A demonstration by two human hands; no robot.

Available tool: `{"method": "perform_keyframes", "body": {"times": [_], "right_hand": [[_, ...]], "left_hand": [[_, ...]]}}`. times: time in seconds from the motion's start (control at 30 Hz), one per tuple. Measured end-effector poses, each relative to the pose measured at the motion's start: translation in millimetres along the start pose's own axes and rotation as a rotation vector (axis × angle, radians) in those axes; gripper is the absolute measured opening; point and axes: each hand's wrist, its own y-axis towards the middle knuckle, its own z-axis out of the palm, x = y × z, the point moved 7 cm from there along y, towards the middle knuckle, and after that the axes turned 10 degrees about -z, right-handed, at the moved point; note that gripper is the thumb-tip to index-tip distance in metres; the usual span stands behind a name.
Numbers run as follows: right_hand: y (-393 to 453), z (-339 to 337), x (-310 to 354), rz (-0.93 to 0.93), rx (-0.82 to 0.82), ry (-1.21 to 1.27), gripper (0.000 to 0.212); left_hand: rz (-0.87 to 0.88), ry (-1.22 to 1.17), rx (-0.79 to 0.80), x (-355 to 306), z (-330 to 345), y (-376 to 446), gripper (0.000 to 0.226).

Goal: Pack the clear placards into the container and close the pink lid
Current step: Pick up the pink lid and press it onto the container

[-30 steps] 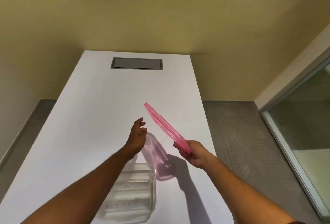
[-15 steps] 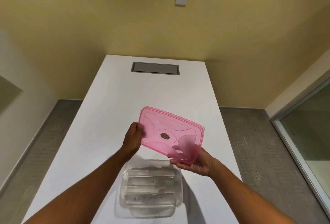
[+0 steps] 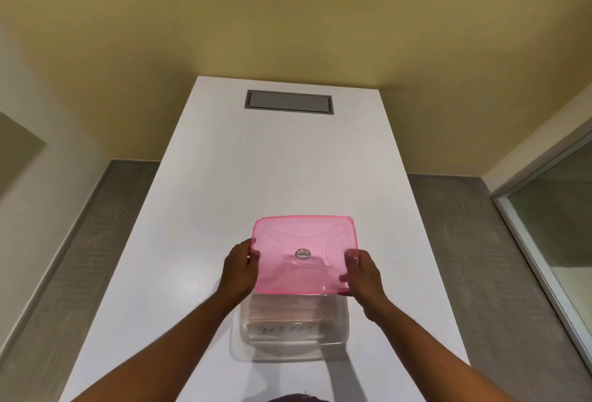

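Observation:
A translucent pink lid (image 3: 304,254) with a small round sticker hangs level over the far part of the clear container (image 3: 342,328). My left hand (image 3: 238,268) grips the lid's left edge and my right hand (image 3: 363,270) grips its right edge. The container stands on the white table near me. Clear placards (image 3: 288,329) lie inside it; one shows handwritten letters. The lid covers the container's far half from view.
The long white table (image 3: 282,171) runs away from me, with a grey recessed hatch (image 3: 289,102) near its far end. Grey carpet lies on both sides. A glass partition (image 3: 557,219) stands to the right and a yellow wall behind.
The lid was edge-on in my right hand alone. My left hand has taken its left edge, and both hands have turned it flat and brought it over the container.

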Motion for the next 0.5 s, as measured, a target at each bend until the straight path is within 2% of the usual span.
{"method": "perform_keyframes", "body": {"times": [0.13, 0.27, 0.5], "right_hand": [[-17.6, 2.4, -18.7, -0.108, -0.010, -0.241, 0.043], [-33.0, 1.6, -30.3, -0.270, -0.010, -0.630, 0.045], [-44.2, 2.0, -39.8, -0.364, 0.045, -0.734, 0.035]], "left_hand": [[0.030, 0.154, -0.086, 14.6, 0.4, -14.4, 0.028], [-0.068, 0.167, -0.122, 42.9, 4.4, -29.9, 0.032], [-0.128, 0.192, -0.141, 57.1, 3.5, -44.8, 0.032]]}}
